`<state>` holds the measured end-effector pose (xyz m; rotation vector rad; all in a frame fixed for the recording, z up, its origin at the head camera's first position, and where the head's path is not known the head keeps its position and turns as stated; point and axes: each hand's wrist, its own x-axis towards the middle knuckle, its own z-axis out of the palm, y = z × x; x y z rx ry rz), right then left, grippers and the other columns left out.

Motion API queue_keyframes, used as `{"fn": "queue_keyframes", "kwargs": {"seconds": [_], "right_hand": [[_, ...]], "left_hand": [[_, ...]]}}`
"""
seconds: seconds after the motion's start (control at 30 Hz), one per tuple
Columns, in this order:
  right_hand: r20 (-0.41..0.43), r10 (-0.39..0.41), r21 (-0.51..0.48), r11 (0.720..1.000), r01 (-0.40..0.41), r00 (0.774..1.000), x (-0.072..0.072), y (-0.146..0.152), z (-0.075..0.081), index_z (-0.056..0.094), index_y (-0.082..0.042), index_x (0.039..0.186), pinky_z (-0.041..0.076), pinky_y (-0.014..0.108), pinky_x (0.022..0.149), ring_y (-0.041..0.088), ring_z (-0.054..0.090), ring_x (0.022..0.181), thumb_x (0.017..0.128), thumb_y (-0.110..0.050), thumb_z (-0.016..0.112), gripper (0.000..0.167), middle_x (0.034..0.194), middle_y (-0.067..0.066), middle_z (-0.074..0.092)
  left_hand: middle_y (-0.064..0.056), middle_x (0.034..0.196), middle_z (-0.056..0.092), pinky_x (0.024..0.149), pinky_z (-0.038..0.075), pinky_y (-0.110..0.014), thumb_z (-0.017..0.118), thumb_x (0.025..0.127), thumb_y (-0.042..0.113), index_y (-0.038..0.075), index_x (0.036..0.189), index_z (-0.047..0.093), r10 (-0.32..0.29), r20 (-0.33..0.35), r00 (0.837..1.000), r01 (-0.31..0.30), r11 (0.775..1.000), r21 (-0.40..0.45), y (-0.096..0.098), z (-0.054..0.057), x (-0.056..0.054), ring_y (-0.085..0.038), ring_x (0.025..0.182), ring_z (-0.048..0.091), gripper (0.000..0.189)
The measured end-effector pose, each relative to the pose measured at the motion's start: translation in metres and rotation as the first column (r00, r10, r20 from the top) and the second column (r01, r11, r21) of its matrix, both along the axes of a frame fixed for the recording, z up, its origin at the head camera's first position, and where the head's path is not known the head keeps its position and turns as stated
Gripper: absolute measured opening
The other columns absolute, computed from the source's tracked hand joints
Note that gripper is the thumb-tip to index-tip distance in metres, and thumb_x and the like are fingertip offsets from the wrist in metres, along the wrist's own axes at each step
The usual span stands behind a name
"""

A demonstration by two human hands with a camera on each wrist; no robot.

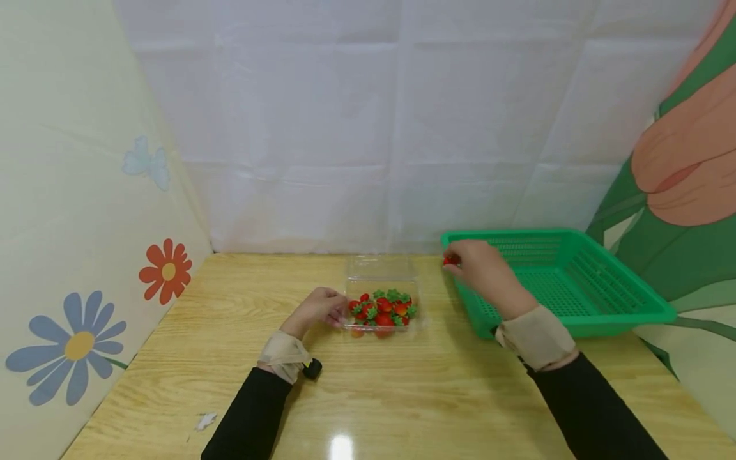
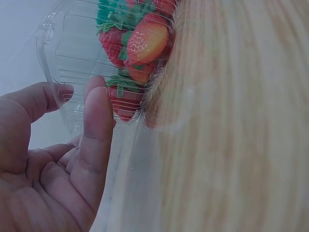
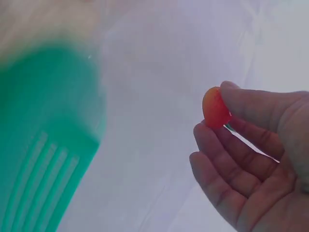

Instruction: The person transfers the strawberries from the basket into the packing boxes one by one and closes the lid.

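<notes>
A clear plastic box [image 1: 418, 291] with its lid raised at the back holds several red strawberries [image 1: 384, 308] with green leaf caps. At the box's left side is my left hand [image 1: 318, 308]. In the left wrist view, its thumb [image 2: 62, 92] and fingers [image 2: 98, 116] hold the wall of the box from either side. My right hand [image 1: 480, 268] pinches one strawberry [image 3: 215, 107] between thumb and fingertips. In the head view that hand is over the left rim of a green plastic basket [image 1: 621, 318].
The basket stands right of the box on the wood-grain table [image 1: 402, 396]. Behind both rises a white sheet [image 1: 322, 128]. Flower-patterned panels [image 1: 80, 211] flank the table. A small white scrap [image 1: 206, 421] lies at the front left.
</notes>
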<state>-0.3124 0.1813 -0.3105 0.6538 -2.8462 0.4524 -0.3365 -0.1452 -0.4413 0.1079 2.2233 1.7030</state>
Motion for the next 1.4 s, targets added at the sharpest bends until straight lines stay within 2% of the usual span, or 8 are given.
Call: {"fn": "queue_keyframes", "kwargs": {"seconds": [0.17, 0.33, 0.47, 0.7, 0.93, 1.17, 1.4], "right_hand": [[-0.026, 0.079, -0.002, 0.997, -0.079, 0.997, 0.001, -0.036, -0.017, 0.073, -0.002, 0.101, 0.059, 0.042, 0.076, 0.027, 0.068, 0.087, 0.090, -0.009, 0.076, 0.014, 0.095, 0.012, 0.071], [-0.013, 0.121, 0.022, 0.992, -0.121, 0.993, -0.003, -0.060, -0.039, 0.074, -0.004, 0.099, 0.059, 0.037, 0.073, 0.023, 0.067, 0.083, 0.089, -0.011, 0.079, 0.013, 0.093, 0.009, 0.073], [0.048, 0.132, 0.034, 0.990, -0.134, 0.990, -0.006, -0.075, -0.056, 0.074, -0.007, 0.094, 0.058, 0.037, 0.072, 0.021, 0.066, 0.081, 0.089, -0.013, 0.079, 0.009, 0.091, 0.006, 0.072], [0.147, 0.149, 0.044, 0.987, -0.157, 0.978, -0.007, -0.091, -0.078, 0.076, -0.006, 0.094, 0.058, 0.043, 0.082, 0.025, 0.069, 0.089, 0.089, -0.011, 0.078, 0.007, 0.092, 0.006, 0.074], [0.175, 0.127, 0.094, 0.985, -0.145, 0.976, -0.006, -0.097, -0.085, 0.078, -0.006, 0.094, 0.059, 0.043, 0.084, 0.026, 0.070, 0.091, 0.091, -0.009, 0.076, 0.005, 0.093, 0.006, 0.075], [0.157, 0.116, 0.153, 0.978, -0.140, 0.981, -0.009, -0.099, -0.088, 0.076, -0.012, 0.086, 0.059, 0.041, 0.079, 0.023, 0.069, 0.084, 0.092, -0.011, 0.075, 0.006, 0.087, 0.002, 0.074], [0.158, 0.111, 0.167, 0.976, -0.137, 0.981, -0.008, -0.100, -0.090, 0.077, -0.012, 0.089, 0.059, 0.043, 0.081, 0.025, 0.070, 0.087, 0.093, -0.010, 0.074, 0.005, 0.091, 0.003, 0.075]], "left_hand": [[-0.004, 0.069, 0.061, 0.053, 0.056, -0.020, 0.053, 0.094, 0.009, -0.013, 0.107, 0.065, 0.016, 0.009, 1.000, -0.016, 1.000, -0.006, 0.000, 0.000, 0.001, -0.010, 0.056, 0.061, 0.028], [-0.005, 0.068, 0.062, 0.054, 0.056, -0.021, 0.054, 0.094, 0.009, -0.008, 0.093, 0.066, 0.010, -0.002, 1.000, -0.010, 1.000, -0.024, 0.000, 0.000, 0.001, -0.011, 0.056, 0.061, 0.020], [-0.005, 0.068, 0.062, 0.054, 0.056, -0.021, 0.054, 0.095, 0.009, -0.005, 0.090, 0.065, 0.005, -0.001, 1.000, -0.005, 1.000, -0.026, 0.000, -0.001, 0.000, -0.011, 0.056, 0.061, 0.019], [-0.006, 0.069, 0.062, 0.055, 0.057, -0.022, 0.053, 0.096, 0.010, -0.006, 0.091, 0.065, -0.012, 0.000, 1.000, 0.012, 1.000, -0.015, -0.001, -0.003, -0.001, -0.012, 0.056, 0.061, 0.021], [-0.005, 0.067, 0.063, 0.056, 0.058, -0.023, 0.053, 0.092, 0.010, -0.004, 0.086, 0.066, -0.034, -0.020, 0.999, 0.034, 0.999, 0.002, -0.002, 0.002, 0.001, -0.011, 0.056, 0.061, 0.020], [-0.004, 0.066, 0.060, 0.054, 0.056, -0.022, 0.053, 0.097, 0.010, -0.005, 0.087, 0.064, -0.009, -0.008, 1.000, 0.009, 1.000, -0.021, 0.000, 0.001, 0.001, -0.010, 0.055, 0.060, 0.021], [-0.004, 0.067, 0.061, 0.054, 0.056, -0.022, 0.052, 0.099, 0.010, -0.006, 0.090, 0.064, -0.022, -0.014, 1.000, 0.022, 1.000, -0.019, -0.001, 0.001, 0.001, -0.010, 0.055, 0.060, 0.022]]}}
